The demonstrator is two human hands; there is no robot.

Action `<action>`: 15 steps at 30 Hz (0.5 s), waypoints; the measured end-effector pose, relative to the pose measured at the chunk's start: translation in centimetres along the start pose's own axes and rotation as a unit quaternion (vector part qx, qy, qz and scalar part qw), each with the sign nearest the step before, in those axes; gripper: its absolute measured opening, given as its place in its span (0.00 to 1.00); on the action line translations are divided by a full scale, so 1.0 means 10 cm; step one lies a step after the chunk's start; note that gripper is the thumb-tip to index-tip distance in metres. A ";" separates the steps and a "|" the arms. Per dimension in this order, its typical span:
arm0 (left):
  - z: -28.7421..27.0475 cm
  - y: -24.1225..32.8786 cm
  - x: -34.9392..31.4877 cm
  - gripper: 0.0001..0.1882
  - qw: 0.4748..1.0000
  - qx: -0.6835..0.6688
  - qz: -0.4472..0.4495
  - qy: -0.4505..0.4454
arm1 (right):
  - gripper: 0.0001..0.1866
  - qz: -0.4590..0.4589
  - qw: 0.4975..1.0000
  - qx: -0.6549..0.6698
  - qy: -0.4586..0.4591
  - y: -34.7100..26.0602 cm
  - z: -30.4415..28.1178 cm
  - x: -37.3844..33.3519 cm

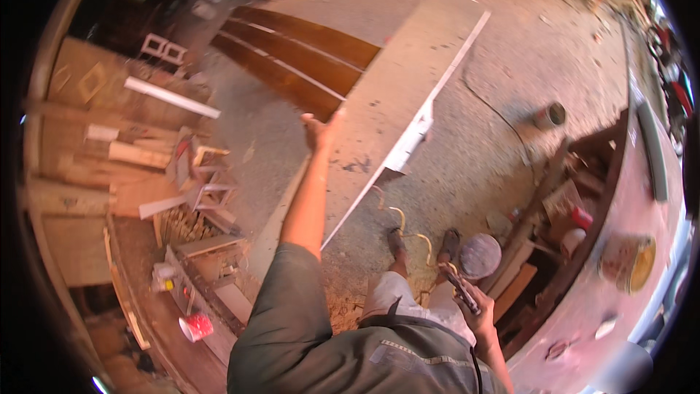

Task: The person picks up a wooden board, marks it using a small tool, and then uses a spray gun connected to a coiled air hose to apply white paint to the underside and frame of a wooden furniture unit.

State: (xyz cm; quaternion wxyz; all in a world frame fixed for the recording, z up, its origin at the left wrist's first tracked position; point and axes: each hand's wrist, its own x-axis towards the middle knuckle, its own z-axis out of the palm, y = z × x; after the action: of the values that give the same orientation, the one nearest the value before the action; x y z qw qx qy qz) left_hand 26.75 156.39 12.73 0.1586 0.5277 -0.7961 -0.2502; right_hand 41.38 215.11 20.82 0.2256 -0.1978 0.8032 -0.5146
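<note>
My left arm reaches forward, and my left hand (321, 133) is at the left edge of a long, pale board (397, 84), its visible fingers apart. The board slants from near my left arm toward the far right, with a white strip along its right edge. A white, torn-looking piece (410, 138) hangs at that side. Low on the right, my right hand (477, 310) is closed around a dark hand tool (462, 290) whose exact kind I cannot make out. A yellow coiled hose (417, 236) hangs near it, beside my legs.
Brown panels with pale stripes (292, 51) lie beyond the board. Wood scraps (208, 197) and a red cup (195, 327) are on the left. At right stand a bench (583, 306), a tin (628, 263) and a round-lidded bucket (480, 255). A can (550, 115) lies on the floor near a cable.
</note>
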 end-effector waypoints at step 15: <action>-0.17 0.13 -0.18 0.59 0.989 0.125 0.042 0.060 | 0.27 0.056 0.998 0.026 -0.016 -0.13 0.01 0.04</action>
State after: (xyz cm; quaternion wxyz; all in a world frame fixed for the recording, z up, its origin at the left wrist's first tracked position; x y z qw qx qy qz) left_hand 27.32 158.06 14.94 0.1493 0.5238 -0.8314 -0.1099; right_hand 41.22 214.30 21.92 0.2724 -0.1550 0.7955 -0.5186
